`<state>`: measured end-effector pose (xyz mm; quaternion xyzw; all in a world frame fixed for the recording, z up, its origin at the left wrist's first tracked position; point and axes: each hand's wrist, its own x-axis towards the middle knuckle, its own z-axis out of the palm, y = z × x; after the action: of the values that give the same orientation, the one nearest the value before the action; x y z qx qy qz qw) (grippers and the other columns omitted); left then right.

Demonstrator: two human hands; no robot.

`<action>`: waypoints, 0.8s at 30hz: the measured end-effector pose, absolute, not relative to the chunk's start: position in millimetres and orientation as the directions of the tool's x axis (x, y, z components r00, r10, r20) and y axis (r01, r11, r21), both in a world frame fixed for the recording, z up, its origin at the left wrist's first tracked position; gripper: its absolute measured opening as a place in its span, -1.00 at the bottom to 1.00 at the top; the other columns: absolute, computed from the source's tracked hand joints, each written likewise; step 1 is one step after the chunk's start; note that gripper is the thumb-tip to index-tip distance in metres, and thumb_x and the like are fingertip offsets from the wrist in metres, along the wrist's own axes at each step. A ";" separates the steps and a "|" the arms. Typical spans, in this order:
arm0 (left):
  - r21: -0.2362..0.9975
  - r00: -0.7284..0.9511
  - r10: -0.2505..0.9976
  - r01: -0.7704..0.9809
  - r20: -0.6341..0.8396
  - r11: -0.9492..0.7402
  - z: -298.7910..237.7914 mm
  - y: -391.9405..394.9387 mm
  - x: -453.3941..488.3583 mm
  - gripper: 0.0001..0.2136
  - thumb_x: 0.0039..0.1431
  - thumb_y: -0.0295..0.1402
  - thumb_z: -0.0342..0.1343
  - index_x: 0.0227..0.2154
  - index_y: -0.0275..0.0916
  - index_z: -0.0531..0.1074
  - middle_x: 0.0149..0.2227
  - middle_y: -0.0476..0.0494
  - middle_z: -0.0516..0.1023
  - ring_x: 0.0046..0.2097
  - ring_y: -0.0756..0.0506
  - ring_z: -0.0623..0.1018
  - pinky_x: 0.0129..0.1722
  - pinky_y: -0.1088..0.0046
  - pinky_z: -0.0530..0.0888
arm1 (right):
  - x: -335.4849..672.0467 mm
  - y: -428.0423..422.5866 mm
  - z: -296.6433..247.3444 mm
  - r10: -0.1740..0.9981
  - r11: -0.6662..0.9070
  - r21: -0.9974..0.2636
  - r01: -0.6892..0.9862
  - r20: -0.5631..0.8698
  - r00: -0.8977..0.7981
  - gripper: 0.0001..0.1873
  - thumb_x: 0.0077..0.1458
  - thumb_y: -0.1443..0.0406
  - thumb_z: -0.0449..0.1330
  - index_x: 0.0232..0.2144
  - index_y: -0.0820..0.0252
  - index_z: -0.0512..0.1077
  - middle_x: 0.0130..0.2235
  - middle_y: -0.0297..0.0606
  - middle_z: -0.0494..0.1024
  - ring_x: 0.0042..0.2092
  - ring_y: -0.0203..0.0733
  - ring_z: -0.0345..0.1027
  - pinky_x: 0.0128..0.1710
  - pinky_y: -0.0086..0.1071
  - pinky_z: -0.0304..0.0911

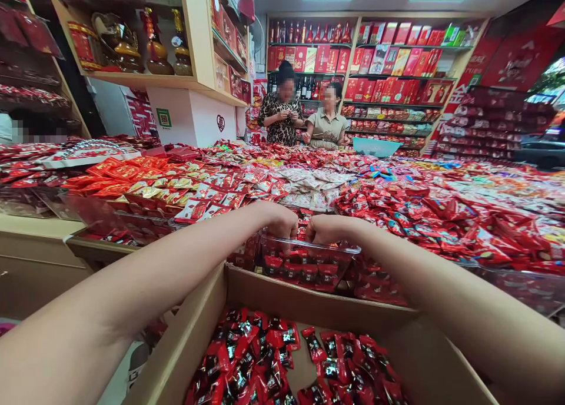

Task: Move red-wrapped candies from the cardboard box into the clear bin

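Observation:
Both my hands reach into a clear plastic bin (311, 249) stacked with red-wrapped candies (309, 272). Over its left part, my left hand (285, 223) is bent at the wrist, its curled fingers pointing down among the wrappers. My right hand (329, 228) is curled in beside it, knuckles towards the left hand. The fingertips of both are partly hidden, and I cannot make out what they hold. Below my forearms stands an open cardboard box (318, 296). Loose candies in red and black wrappers (247, 352) lie in it, with bare cardboard showing between two heaps.
Heaps of packaged sweets (441, 216) spread across the counter on both sides. Two people stand behind it, near a teal basket (375, 147). Shelves (353, 46) of bottles and red boxes line the back wall. A display cabinet (132, 69) juts out at upper left.

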<state>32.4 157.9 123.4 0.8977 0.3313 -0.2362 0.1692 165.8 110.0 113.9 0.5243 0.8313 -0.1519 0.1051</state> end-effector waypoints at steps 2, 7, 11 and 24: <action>0.157 0.665 0.512 0.680 -0.544 -0.717 122.3 158.2 34.2 -0.76 -0.44 -0.23 0.24 -0.56 -0.15 0.51 -0.66 0.02 0.44 -0.60 0.03 0.32 -0.60 0.54 0.22 | 168.7 109.7 114.2 0.840 0.408 -0.145 0.901 -0.328 -0.433 -0.69 -0.29 0.17 0.18 -0.43 0.20 0.50 -0.49 -0.31 0.51 -0.45 -0.28 0.26 -0.55 -0.51 0.07; 0.201 0.659 0.493 0.692 -0.568 -0.694 125.8 158.6 37.0 -0.77 -0.48 -0.24 0.26 -0.61 -0.16 0.50 -0.69 0.04 0.40 -0.61 0.04 0.29 -0.61 0.54 0.23 | 173.7 109.7 116.7 0.838 0.411 -0.142 0.900 -0.329 -0.435 -0.69 -0.25 0.16 0.16 -0.42 0.20 0.50 -0.47 -0.31 0.51 -0.46 -0.30 0.25 -0.55 -0.52 0.08; 0.252 0.613 0.457 0.735 -0.645 -0.630 130.9 162.6 36.5 -0.73 -0.47 -0.22 0.27 -0.56 -0.17 0.49 -0.67 0.03 0.41 -0.61 0.03 0.31 -0.58 0.52 0.28 | 173.1 106.8 119.1 0.841 0.411 -0.120 0.904 -0.331 -0.427 -0.67 -0.27 0.17 0.17 -0.40 0.22 0.50 -0.46 -0.28 0.52 -0.46 -0.28 0.24 -0.55 -0.49 0.07; 0.289 0.562 0.390 0.770 -0.729 -0.569 130.4 161.2 34.2 -0.72 -0.41 -0.23 0.26 -0.50 -0.16 0.48 -0.61 -0.03 0.46 -0.55 -0.05 0.41 -0.57 0.47 0.34 | 171.1 104.1 124.6 0.839 0.387 -0.054 0.921 -0.394 -0.375 -0.70 -0.25 0.22 0.17 -0.40 0.26 0.49 -0.47 -0.27 0.50 -0.52 -0.31 0.22 -0.58 -0.49 0.06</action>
<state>34.2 161.2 130.4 0.8294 0.3494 -0.3111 0.3054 171.1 104.1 124.6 0.5374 0.8185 -0.1334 0.1531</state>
